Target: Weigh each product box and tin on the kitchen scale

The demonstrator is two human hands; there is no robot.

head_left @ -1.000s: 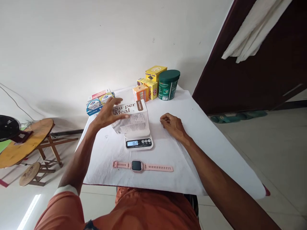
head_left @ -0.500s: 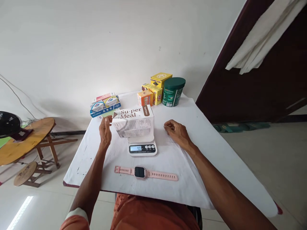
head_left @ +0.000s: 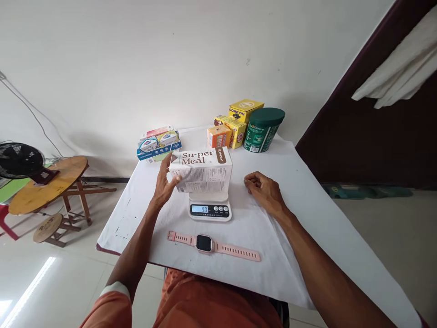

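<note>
A white "Su-per Meal" box (head_left: 205, 171) lies on a small white digital scale (head_left: 210, 210) in the middle of the white-covered table (head_left: 307, 218). The display shows 90. My left hand (head_left: 164, 184) is at the box's left end, fingers up along the side and thumb on the front face, gripping it. To the right of the scale, my right hand (head_left: 264, 191) rests on the cloth in a loose fist, holding nothing. A pink smartwatch (head_left: 205, 243) lies flat in front of the scale, strap stretched out.
At the table's back stand a green tub (head_left: 262, 130), yellow boxes (head_left: 244, 111), an orange box (head_left: 218, 135) and a stack of blue-and-white boxes (head_left: 159, 143). Left of the table are a round wooden table (head_left: 48, 182), a fan (head_left: 18, 159) and a stool (head_left: 48, 228).
My left hand lifted off the box top, hung beside it, and now grips its left end. The scale reading dropped from 362 to 90. My right hand stayed put.
</note>
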